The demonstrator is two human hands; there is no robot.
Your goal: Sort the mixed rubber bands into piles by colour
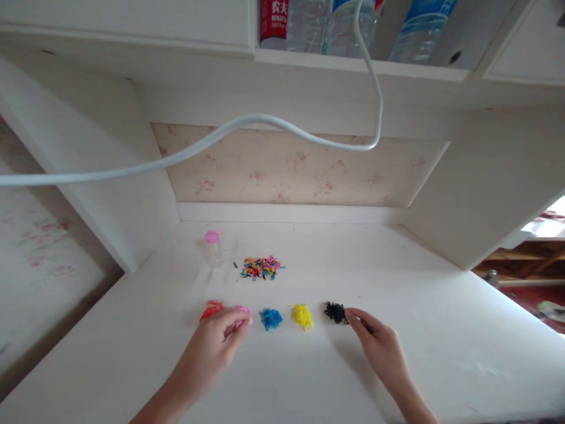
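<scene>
Small piles of what look like tiny elastic bands lie in a row on the white desktop. My left hand (220,333) is over the pink pile (242,310), fingers pinched together and partly covering it; what they hold, if anything, is hidden. Just left of it is the red pile (212,308), partly behind the hand. Between my hands lie the blue pile (271,318) and the yellow pile (302,317). My right hand (375,333) has its thumb and fingertips closed at the right edge of the black pile (334,312). Anything in that pinch is too small to make out.
Farther back lies a mixed-colour pile (261,268), with a stray dark band (235,265) beside it. A clear bottle with a pink cap (212,237) stands left of that. A white cable (265,119) crosses in front of the upper view. Bottles (309,26) occupy the shelf above.
</scene>
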